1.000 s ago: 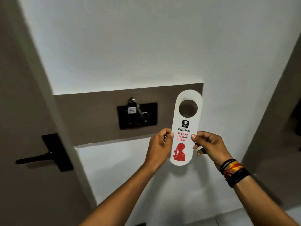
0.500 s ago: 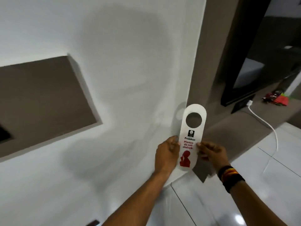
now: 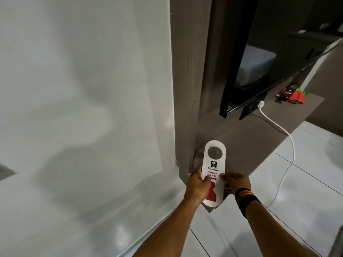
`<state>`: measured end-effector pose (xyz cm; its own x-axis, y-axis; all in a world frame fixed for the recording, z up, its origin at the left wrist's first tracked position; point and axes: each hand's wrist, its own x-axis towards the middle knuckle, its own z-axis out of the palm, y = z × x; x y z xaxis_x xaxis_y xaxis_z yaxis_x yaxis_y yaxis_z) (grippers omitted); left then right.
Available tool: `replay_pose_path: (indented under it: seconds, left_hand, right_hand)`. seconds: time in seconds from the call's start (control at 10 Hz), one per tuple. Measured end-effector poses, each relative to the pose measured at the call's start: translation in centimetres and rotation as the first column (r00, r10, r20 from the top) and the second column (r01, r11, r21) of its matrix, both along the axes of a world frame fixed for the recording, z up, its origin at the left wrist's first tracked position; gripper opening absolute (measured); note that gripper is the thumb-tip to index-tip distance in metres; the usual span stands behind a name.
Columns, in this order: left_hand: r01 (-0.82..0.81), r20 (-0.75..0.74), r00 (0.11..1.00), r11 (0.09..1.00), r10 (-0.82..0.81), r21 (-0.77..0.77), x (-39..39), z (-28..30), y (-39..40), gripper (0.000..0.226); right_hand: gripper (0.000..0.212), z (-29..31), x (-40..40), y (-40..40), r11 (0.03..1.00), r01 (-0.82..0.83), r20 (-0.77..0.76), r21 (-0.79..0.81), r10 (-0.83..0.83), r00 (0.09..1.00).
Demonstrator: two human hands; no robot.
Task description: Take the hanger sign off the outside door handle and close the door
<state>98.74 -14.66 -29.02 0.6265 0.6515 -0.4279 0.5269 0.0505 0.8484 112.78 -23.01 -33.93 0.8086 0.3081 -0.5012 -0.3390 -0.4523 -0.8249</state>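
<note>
A white hanger sign [image 3: 213,164] with a round hole, a black logo and red "Please do not disturb" print is held upright in front of me, low in the view. My left hand [image 3: 197,186] grips its left edge. My right hand [image 3: 235,183], with dark and orange bands on the wrist, pinches its right edge. The door and its handle are out of view.
A white wall [image 3: 83,108] fills the left side. A brown panel corner [image 3: 187,80] stands behind the sign. To the right are a black-framed screen [image 3: 232,71], a brown shelf with red items [image 3: 291,96], a white cable [image 3: 289,145] and a glossy tiled floor [image 3: 306,182].
The view has swung right, away from the door and its black handle, toward the room. Both hands still hold the sign, now lower in the view.
</note>
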Motion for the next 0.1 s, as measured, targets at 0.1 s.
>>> replay_pose_path:
  seconds: [0.1]
  left_hand:
    - [0.044,-0.019,0.999,0.999,-0.044,0.002,1.3,-1.05,0.98,0.048]
  right_hand:
    - [0.006,-0.86,1.02,1.39,0.998,0.019,0.058,-0.065,-0.015,0.998]
